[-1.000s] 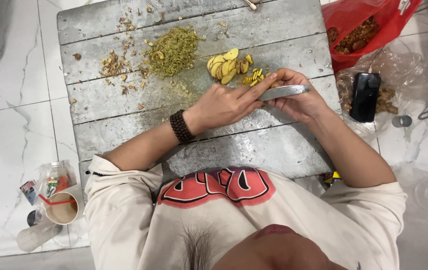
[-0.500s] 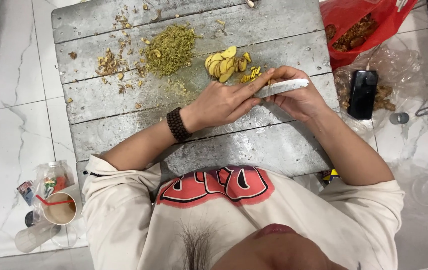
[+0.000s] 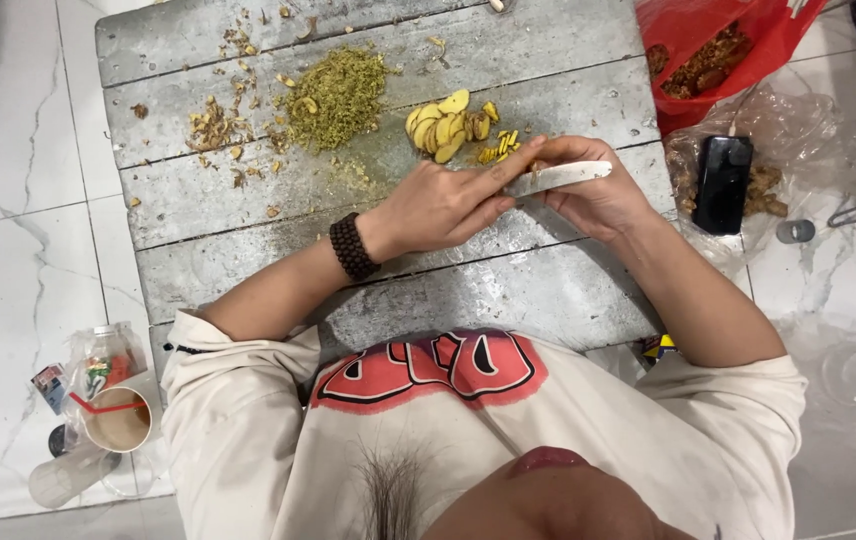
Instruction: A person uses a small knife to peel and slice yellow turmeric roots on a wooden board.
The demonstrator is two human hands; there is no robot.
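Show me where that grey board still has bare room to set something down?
The near strip of the wooden board, between the hands and the person's chest, is bare, as is the far right plank. The stretch around the green heap and yellow slices is crowded; the left hand and right hand fill the middle.

The floor [image 3: 8,250] is laid with large white marble-look tiles with grey veining and thin dark grout lines. A low worktop [image 3: 508,290] of weathered grey planks, with visible seams between the boards, stands directly on it. Lighting is even and diffuse, with a soft shadow at the upper left corner. No walls or windows are in view. A dark edge shows at the upper right.
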